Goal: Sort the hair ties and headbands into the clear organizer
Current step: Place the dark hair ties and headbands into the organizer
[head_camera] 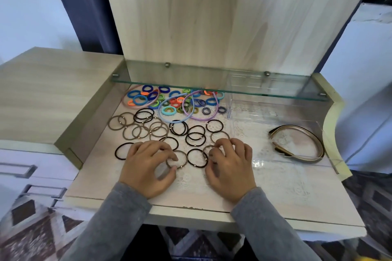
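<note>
Currently the left hand (146, 167) pinches one brown tie (180, 151) between thumb and forefinger, at the near edge of the loose pile on the table top (275, 193). The right hand (232, 167) lies with its fingers curled down onto another brown tie just beside it. Whether that tie is gripped or only touched cannot be told.

Handling, as a judgement:
- Thin ties: very light, limp and elastic. They lie flat, so a fingertip pinch on the rim should lift them. Overlapping loops may drag a neighbour along.
- Coloured ties (163, 111): thicker and soft, so likely easy to scoop several at a time.
- Headbands: stiff, springy arcs, probably best taken at the crown and not by the tips.

Count:
- Thin black ties (195, 136): about a dozen. Several are stacked, so the number is not exact.
- Thin brown ties (135, 131): about a dozen, likewise overlapped.
- Coloured ties: well over twenty, heaped at the back beneath the glass shelf (191, 78), too tangled to count.
- Pastel headbands (202, 119): three (pink, blue, lilac), lying among the coloured ties.
- Gold headbands (301, 157): apparently two, nested together, already inside the clear organizer (265, 112) at the right.

The organizer's other compartments appear to hold nothing yet. Most of the sorting is therefore judged still to be done.
</note>
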